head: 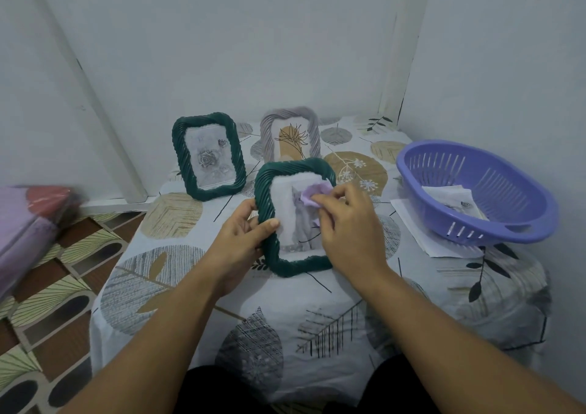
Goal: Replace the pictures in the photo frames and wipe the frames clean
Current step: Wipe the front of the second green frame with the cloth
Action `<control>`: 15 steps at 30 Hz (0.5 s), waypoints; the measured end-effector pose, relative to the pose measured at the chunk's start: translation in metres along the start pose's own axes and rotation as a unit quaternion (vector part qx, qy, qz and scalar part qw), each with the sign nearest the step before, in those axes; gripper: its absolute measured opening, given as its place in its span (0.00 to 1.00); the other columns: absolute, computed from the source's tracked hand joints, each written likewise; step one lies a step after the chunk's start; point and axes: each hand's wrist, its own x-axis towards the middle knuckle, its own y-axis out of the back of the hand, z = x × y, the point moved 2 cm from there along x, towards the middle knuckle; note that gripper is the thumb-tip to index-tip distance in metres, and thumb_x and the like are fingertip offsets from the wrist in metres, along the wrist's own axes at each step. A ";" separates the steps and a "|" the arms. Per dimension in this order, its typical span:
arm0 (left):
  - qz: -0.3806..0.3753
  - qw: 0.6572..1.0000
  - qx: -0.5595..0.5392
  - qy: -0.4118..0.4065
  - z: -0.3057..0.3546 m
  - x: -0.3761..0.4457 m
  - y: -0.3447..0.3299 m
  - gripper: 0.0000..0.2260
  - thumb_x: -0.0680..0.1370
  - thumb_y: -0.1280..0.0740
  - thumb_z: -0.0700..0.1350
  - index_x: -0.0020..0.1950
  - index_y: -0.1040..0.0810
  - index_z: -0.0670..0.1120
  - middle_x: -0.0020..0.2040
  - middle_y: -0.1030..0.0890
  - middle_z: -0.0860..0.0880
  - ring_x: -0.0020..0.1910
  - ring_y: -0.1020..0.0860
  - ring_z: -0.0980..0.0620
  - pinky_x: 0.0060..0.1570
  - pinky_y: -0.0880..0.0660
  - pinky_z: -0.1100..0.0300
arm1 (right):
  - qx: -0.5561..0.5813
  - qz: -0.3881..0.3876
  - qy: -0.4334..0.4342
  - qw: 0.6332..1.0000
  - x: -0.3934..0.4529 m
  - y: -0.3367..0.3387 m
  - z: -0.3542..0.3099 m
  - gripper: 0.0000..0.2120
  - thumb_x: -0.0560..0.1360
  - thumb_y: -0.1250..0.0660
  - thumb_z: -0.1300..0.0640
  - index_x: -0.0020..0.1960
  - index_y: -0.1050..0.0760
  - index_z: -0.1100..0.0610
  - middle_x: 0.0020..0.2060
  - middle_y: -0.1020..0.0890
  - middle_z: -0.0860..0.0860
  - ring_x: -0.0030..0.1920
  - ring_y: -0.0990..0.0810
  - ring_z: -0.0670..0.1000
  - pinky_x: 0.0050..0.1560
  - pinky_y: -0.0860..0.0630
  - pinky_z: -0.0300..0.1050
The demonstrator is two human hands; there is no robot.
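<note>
The left hand [245,228] holds the green frame [293,217] by its left side, standing tall over the counter [177,264]. The right hand [347,226] pinches a purple cloth [312,194] on the glass near the top, so wiping goes down.

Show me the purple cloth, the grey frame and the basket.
purple cloth [312,195], head view, its crumpled middle.
grey frame [269,134], head view, its left edge.
basket [520,188], head view, its inner wall.

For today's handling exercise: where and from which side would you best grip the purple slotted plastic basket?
Probably the purple slotted plastic basket by its near rim handle slot, coming from the front: the cut-out faces the person, and the bowl's sloping walls offer no other hold.
</note>
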 end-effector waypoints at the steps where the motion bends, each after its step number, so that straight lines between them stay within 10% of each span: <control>1: 0.001 1.000 0.000 0.000 0.000 0.000 0.000 0.15 0.83 0.36 0.38 0.70 0.29 0.47 0.59 0.15 0.41 0.55 0.16 0.43 0.56 0.19 0.44 | -0.003 -0.008 0.009 1.000 -0.003 -0.001 -0.003 0.10 0.80 0.32 0.58 0.58 0.16 0.52 0.49 0.26 0.47 0.49 0.28 0.49 0.36 0.26 0.41; 15: 0.002 1.000 -0.005 0.000 0.000 0.001 0.000 0.15 0.83 0.35 0.38 0.70 0.29 0.46 0.57 0.15 0.40 0.53 0.15 0.43 0.51 0.19 0.47 | -0.015 -0.046 0.081 0.996 -0.008 -0.002 0.000 0.09 0.78 0.31 0.59 0.57 0.16 0.52 0.49 0.25 0.48 0.48 0.27 0.51 0.36 0.26 0.43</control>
